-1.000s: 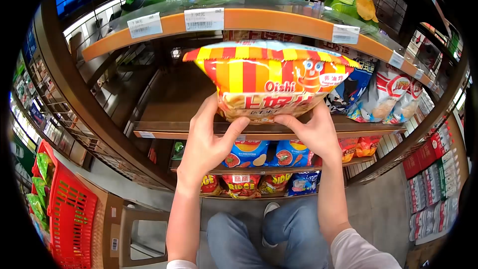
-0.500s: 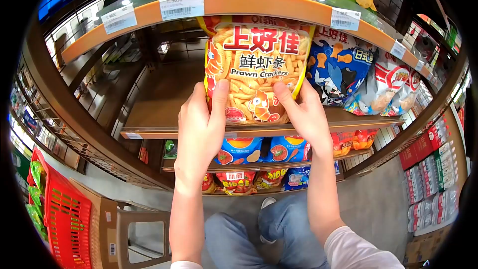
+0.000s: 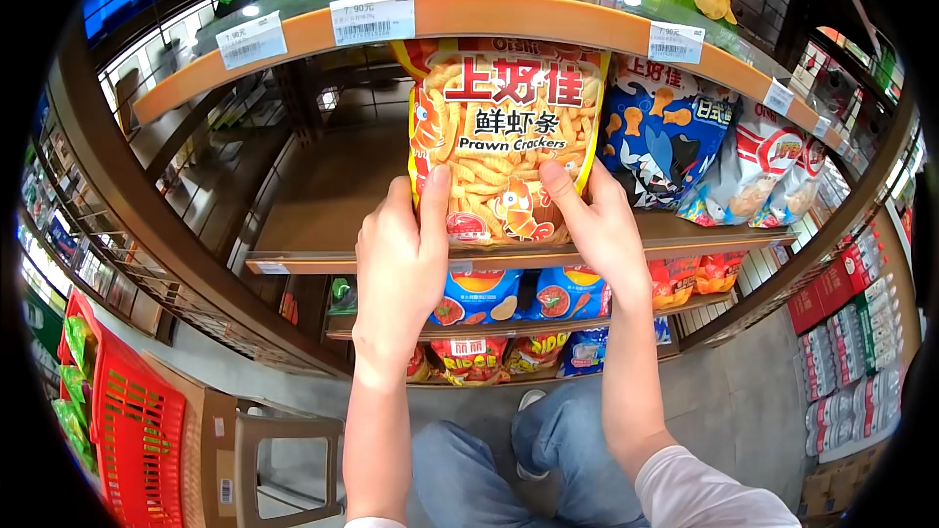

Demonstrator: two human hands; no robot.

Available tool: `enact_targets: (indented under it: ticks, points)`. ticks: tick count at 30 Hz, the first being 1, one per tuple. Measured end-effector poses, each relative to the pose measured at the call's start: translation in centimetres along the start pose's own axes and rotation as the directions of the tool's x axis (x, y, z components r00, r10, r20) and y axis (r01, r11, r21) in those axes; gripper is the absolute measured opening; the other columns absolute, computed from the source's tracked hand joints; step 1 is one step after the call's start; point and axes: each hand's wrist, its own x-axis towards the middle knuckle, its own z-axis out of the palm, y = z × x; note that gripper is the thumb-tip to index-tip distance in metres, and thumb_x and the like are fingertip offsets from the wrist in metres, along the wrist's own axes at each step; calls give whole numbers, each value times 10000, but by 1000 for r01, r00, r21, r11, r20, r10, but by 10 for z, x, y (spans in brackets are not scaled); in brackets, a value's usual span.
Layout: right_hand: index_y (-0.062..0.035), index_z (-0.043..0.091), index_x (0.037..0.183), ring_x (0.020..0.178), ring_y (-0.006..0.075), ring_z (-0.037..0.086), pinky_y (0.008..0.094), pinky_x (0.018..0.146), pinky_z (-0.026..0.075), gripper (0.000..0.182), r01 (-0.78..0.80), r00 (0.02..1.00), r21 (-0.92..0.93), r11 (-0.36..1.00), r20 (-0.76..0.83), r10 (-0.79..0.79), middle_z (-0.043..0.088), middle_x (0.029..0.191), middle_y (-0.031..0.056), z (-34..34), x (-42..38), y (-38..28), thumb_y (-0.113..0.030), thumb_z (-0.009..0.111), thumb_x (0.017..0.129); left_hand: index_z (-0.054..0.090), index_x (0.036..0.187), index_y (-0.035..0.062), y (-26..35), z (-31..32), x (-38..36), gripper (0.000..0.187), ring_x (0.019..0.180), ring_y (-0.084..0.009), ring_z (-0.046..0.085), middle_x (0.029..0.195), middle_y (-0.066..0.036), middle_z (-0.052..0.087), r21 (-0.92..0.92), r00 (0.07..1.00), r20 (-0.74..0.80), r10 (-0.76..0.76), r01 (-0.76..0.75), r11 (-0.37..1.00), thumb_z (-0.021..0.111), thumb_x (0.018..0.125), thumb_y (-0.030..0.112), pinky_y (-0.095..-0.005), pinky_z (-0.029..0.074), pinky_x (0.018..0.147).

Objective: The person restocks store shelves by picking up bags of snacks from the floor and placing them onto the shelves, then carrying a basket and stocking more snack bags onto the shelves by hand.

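Note:
A bag of prawn crackers (image 3: 509, 152), yellow-edged with a see-through front, stands upright at the middle shelf (image 3: 342, 186). My left hand (image 3: 401, 244) grips its lower left side, thumb on the front and fingers behind the edge. On the lower right side, my right hand (image 3: 597, 225) holds it the same way, thumb pressed to the front. The fingertips behind the bag are hidden. Just right of the bag is a blue snack bag (image 3: 660, 142), and past it are white and red snack bags (image 3: 753, 166).
An upper shelf edge (image 3: 528, 15) with price tags hangs close above the bag. Lower shelves carry blue chip bags (image 3: 476, 295) and red bags (image 3: 469, 357). At lower left are a red basket (image 3: 142, 430) and a stool (image 3: 293, 430). Bottled drinks (image 3: 851, 372) stand at right.
The view has shifted slightly, so the shelves appear a little lower and further right. Both hands keep their hold on the prawn cracker bag, which has barely moved against the shelf.

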Motion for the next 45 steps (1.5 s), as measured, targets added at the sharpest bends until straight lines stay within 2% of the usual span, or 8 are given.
enact_targets:
  ticks: [22, 26, 30, 31, 33, 36, 41, 45]
  points:
    - [29, 585, 1114, 898, 240, 676, 342, 809, 504, 562, -52, 999, 89, 995, -10, 53, 690, 981, 177, 0, 2, 4, -478, 636, 878, 508, 742, -40, 2, 4, 0, 480, 584, -447, 558, 606, -256, 560, 15, 999, -34, 12, -11, 1000, 424, 1011, 349, -479, 408, 520]
    - [51, 559, 1161, 923, 227, 668, 334, 804, 509, 530, -76, 997, 134, 988, -22, 80, 677, 1028, 188, -1, -4, 4, -374, 683, 869, 524, 787, -35, 0, 2, 1, 438, 644, -462, 589, 644, -258, 588, 9, 1000, -21, -11, 11, 1000, 412, 1013, 323, -495, 440, 557]
    - [89, 397, 1339, 1145, 275, 563, 376, 962, 442, 685, -7, 991, -80, 997, -136, -4, 559, 1249, 238, -13, -43, -45, -209, 737, 825, 562, 978, -62, -3, -10, -3, 325, 788, -350, 668, 828, -232, 658, -137, 992, -130, 9, -27, 990, 496, 990, 256, -383, 504, 694]
    - [73, 403, 1355, 1193, 277, 524, 392, 1010, 398, 685, -12, 991, 71, 997, -130, 21, 556, 1258, 221, -15, -52, -62, -167, 743, 811, 569, 1006, -61, -6, -17, -7, 321, 833, -249, 648, 861, -177, 664, -140, 972, -218, 89, -122, 983, 485, 999, 249, -334, 495, 729]
    - [58, 488, 1284, 1134, 227, 558, 344, 960, 439, 537, 78, 991, 220, 972, -127, -51, 589, 1214, 177, -10, -63, -82, -81, 717, 819, 582, 1034, -55, -4, -39, -21, 232, 987, -156, 620, 971, -117, 663, -196, 956, -281, 90, -149, 969, 509, 992, 161, -253, 463, 866]
    - [52, 615, 1082, 916, 139, 640, 263, 828, 496, 252, 129, 992, 450, 884, -63, -113, 679, 983, 95, 22, -75, -99, 42, 655, 834, 580, 1028, -54, -6, -72, -48, 151, 920, -133, 634, 959, -106, 667, -179, 955, -282, 86, -140, 974, 552, 961, 78, -243, 488, 808]
    - [16, 678, 953, 674, 118, 666, 223, 596, 508, 98, 122, 905, 472, 873, 307, -293, 693, 818, 89, 75, -93, -112, 6, 647, 861, 594, 1011, -52, -6, -126, -98, 107, 836, -125, 648, 878, -78, 665, -33, 947, -309, 85, -100, 994, 554, 913, -38, -237, 520, 788]
    - [3, 682, 811, 514, 72, 580, 207, 468, 429, 53, 68, 805, 489, 869, 488, -338, 660, 641, 36, 114, -115, -122, -33, 721, 816, 613, 714, -3, -4, -181, -144, 207, 611, -185, 575, 677, -95, 601, 210, 921, -351, 172, -102, 972, 454, 691, -133, -288, 457, 579]
